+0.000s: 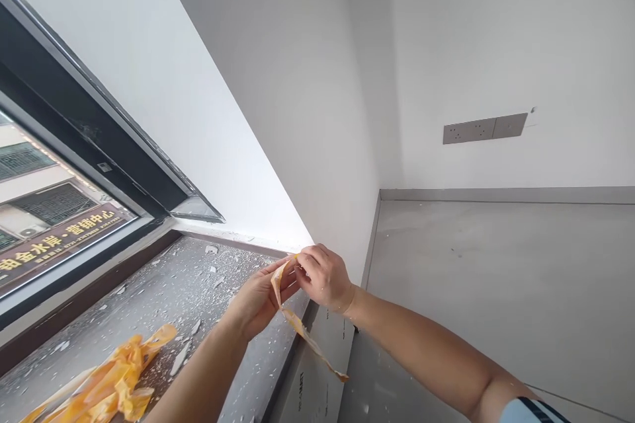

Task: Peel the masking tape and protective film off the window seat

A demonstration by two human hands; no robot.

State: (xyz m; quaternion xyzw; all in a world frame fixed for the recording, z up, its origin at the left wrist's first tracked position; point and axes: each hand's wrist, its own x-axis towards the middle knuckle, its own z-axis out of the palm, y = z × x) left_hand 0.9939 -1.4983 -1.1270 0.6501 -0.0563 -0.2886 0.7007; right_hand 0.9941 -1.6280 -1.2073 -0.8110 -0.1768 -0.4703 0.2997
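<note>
At far left a dark-framed window (74,165) slants above a grey stone sill (149,304), its speckled surface strewn with white chips and flakes; on the sill's near left lies a crumpled heap of yellow tape (106,386), glossy and wrinkled, well apart from the hands. The left hand (255,301) rises over the sill's right end, fingers narrowed in a pinch on the upper end of a tape strip (297,325); the strip is thin, yellow-and-white, creased, and its long axis runs diagonally from the pinch down to the right, the free tip hanging beside the sill's front edge. The right hand (322,275) is curled, its fingers closed on the same upper end, touching the left hand's fingertips; smooth white walls meet behind; a grey socket plate (483,127) sits on the right wall above a dusty matte grey floor (496,277).
</note>
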